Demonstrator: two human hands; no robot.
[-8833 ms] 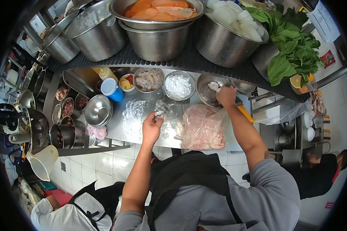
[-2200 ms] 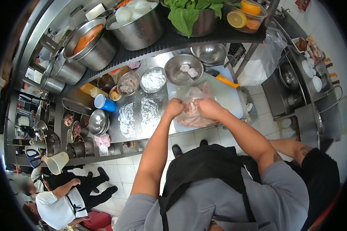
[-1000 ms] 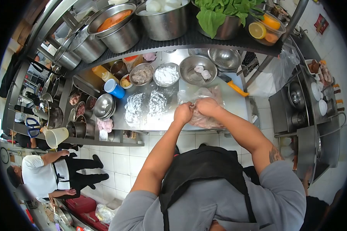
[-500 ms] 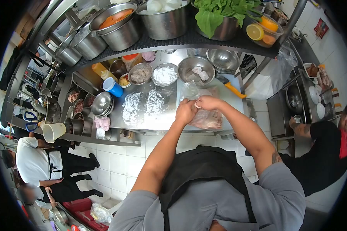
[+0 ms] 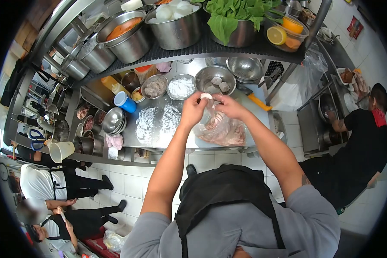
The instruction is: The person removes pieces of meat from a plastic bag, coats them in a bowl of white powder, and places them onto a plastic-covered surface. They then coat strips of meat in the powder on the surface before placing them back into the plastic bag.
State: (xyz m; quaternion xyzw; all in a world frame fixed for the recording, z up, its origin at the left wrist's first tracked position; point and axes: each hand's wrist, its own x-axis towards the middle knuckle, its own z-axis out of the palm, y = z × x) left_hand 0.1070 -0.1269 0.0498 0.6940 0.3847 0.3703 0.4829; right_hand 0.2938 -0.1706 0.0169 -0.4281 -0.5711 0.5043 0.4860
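Note:
My left hand (image 5: 193, 111) is closed, with a small pale piece (image 5: 206, 96) pinched at its fingertips. Close by on the right, my right hand (image 5: 230, 107) has its fingers bent together above a clear plastic bag (image 5: 222, 131); what they grip is hidden. Raw pinkish meat fills the bag, which lies on a pale cutting board (image 5: 257, 124). Just beyond my hands stands a metal strainer bowl (image 5: 204, 82) with several pale lumps in it. A knife with an orange handle (image 5: 259, 102) rests on the board's right side.
Two heaps of white powder (image 5: 147, 124) lie on the steel counter, near a bowl of white powder (image 5: 180, 87) and a blue-lidded container (image 5: 124, 102). Overhead, a shelf (image 5: 167, 56) carries metal pots. One co-worker (image 5: 352, 133) stands at right; others stand at left.
Both hands have moved up and away from me, toward the strainer bowl, and the pale piece now shows between them. The co-worker at right has straightened into fuller view.

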